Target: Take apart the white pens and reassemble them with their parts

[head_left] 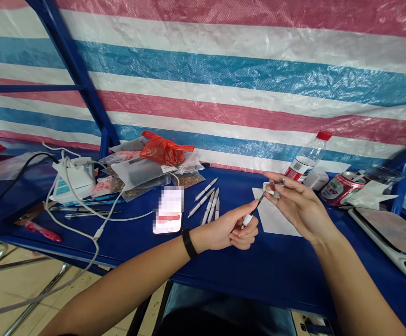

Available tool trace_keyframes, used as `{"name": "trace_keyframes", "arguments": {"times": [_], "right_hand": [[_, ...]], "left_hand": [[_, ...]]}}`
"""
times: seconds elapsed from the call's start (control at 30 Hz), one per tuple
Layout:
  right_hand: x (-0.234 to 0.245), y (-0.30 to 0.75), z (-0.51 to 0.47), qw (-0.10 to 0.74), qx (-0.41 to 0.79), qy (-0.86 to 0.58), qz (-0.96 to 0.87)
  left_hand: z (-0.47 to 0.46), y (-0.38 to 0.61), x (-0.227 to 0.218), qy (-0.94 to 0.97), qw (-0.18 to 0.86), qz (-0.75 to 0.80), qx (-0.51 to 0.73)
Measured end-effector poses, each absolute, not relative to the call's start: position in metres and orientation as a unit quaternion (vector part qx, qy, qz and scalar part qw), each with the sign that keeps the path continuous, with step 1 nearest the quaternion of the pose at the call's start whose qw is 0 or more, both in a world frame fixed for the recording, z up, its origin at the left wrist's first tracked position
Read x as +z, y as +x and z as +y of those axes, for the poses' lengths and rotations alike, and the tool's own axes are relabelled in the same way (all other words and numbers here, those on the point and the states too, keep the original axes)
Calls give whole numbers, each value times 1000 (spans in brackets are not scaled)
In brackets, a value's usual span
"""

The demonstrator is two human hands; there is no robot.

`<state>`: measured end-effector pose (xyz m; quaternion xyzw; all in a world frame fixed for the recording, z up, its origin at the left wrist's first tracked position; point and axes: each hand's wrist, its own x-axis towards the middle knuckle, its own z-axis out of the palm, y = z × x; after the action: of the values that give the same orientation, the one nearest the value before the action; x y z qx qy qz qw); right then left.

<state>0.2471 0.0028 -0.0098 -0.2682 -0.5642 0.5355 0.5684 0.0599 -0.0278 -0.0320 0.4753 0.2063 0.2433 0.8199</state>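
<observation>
My left hand (239,227), a black band on its wrist, is closed around a white pen (247,220) with a dark, slim front part (260,198) pointing up and right. My right hand (295,200) pinches at the tip of that front part. Something small and pale shows between its fingers, too small to name. Beneath the right hand lies a white sheet of paper (271,219). Left of my hands, several white pens (208,205) with pointed tips lie side by side on the blue table (280,266).
A phone (169,210) lies left of the pens, with plastic bags (141,172) behind it. White cables run from a power strip (74,179). At right stand a bottle (306,156), a drink can (341,189) and a scale (392,235). Striped sheeting (224,84) hangs behind.
</observation>
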Motion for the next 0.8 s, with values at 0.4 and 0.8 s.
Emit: {"name": "trace_keyframes", "arguments": {"times": [0.4, 0.8], "right_hand": [[-11, 258, 6, 630, 495, -215, -559], [-13, 246, -2, 582, 494, -215, -610]], "left_hand": [[-26, 63, -38, 503, 801, 229, 230], [-25, 63, -35, 511, 794, 231, 236]]}}
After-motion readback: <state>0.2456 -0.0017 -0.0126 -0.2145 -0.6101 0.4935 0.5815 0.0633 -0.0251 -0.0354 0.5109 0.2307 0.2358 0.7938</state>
